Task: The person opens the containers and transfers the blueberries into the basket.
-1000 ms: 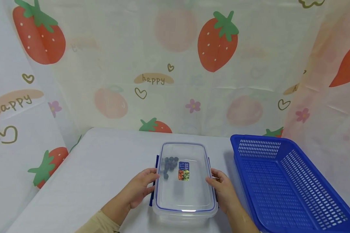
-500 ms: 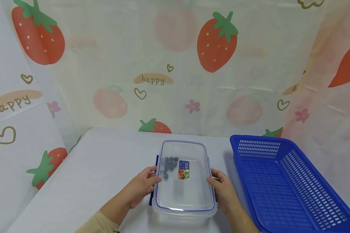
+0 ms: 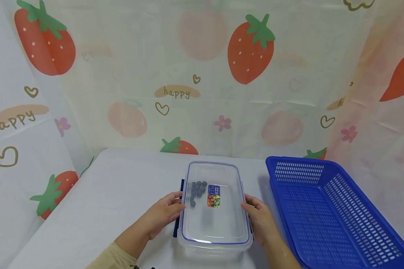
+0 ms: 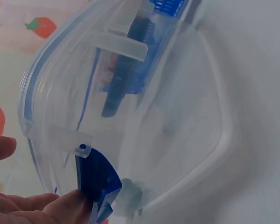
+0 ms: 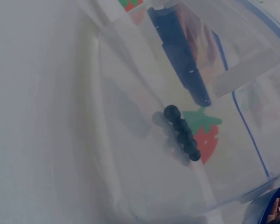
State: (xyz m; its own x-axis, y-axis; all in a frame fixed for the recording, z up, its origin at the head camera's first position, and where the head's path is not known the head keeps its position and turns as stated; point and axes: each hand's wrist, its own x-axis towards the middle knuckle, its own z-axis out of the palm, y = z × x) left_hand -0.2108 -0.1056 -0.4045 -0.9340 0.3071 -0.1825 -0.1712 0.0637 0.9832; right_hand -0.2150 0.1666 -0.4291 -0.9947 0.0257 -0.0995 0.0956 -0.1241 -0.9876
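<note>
Beige left sleeve (image 3: 113, 257) — bare hands (image 3: 162, 216)

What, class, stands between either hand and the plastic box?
Nothing visible does. The left hand and right hand already hold the box by its opposite sides. The blue basket sits beyond the right hand, outside that gap.

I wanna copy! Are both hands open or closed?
Left hand: closed, holding the clear box, left side.
Right hand: closed, holding the clear box, right side.

Head view forward and down, wrist views close-up from opposite sides, the clear box (image 3: 217, 218) in all three.
</note>
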